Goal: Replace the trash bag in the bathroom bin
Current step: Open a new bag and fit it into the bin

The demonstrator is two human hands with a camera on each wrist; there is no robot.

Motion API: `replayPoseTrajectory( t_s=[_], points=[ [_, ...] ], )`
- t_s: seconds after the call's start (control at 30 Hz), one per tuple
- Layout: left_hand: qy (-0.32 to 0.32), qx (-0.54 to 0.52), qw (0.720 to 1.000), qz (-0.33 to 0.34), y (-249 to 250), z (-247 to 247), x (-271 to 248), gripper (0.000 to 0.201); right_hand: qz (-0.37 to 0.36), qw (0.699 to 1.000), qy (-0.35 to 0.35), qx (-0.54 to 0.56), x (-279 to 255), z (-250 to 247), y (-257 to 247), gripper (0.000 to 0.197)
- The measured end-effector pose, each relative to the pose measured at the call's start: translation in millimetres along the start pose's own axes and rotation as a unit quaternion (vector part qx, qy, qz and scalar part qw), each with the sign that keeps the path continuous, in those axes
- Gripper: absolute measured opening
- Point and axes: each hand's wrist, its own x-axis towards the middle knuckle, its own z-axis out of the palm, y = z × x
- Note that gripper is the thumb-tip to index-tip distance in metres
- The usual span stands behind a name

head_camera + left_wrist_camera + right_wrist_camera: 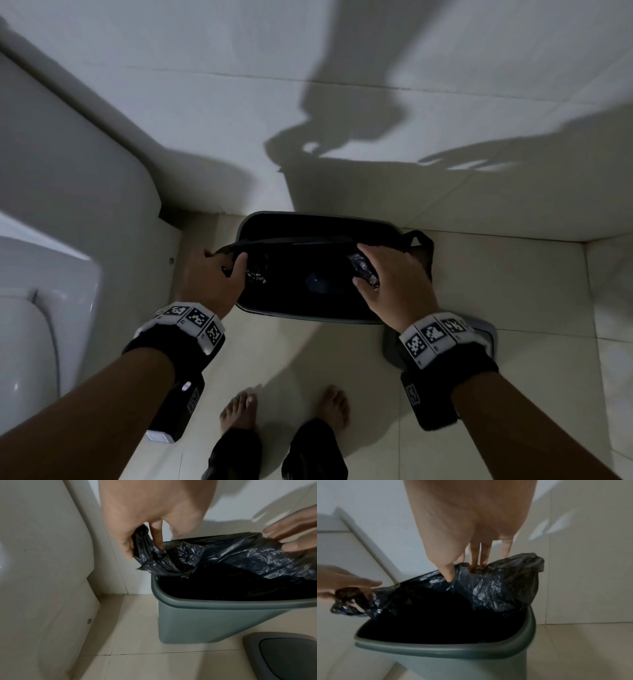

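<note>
While the black trash bag (240,561) sits in the mouth of the grey-green bin (197,623), its top edge is bunched up above the rim rather than folded over it. The left hand (219,277) pinches the handle loop at the bin's left end between thumb and fingers, with the plastic gathered in its grasp. At the opposite end, the right hand (394,281) has thumb and fingers pressed into the crumpled plastic and seems to grip a fold of it; the other handle loop hangs outside the rim just beyond it.

Whether this bag is going in or coming out cannot be told from the pictures. Either way, the step will go best if both ends are worked evenly, keeping the thin plastic taut without yanking, since it could tear on the rim. If fitting it, stretch each end outward and down over the lip, then push the slack into the bin.

Off to the right, the lid (283,654) lies on the tiled floor (137,662). A white toilet (51,240) stands close on the bin's left.
</note>
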Motion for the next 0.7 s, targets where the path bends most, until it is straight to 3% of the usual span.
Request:
replayPoseTrajectory(
  t_s=[0.07,0.2,0.4,0.57,0.63,0.7],
  points=[
    [0.006,0.024,1.0,0.015,-4,-1,3,0.035,0.024,0.996,-0.056,-0.061,4,2,3,0.057],
    [-0.014,0.085,0.995,0.053,-13,-6,6,0.024,0.029,0.993,-0.09,-0.071,1,0,6,0.032],
    [-0.05,0.153,0.985,0.067,-20,-9,10,0.046,0.067,0.988,-0.141,0.013,-19,-6,14,0.028],
    [-0.08,0.199,0.975,0.062,-21,-10,17,0.062,0.118,0.984,-0.11,0.078,-22,-8,20,0.052],
    [-0.08,0.211,0.972,0.057,-17,-10,18,0.06,0.149,0.981,-0.092,0.082,-17,-7,21,0.049],
    [-0.045,0.21,0.974,0.066,-7,-9,15,0.046,0.152,0.984,-0.076,0.06,-12,-8,22,0.041]
  ],
)
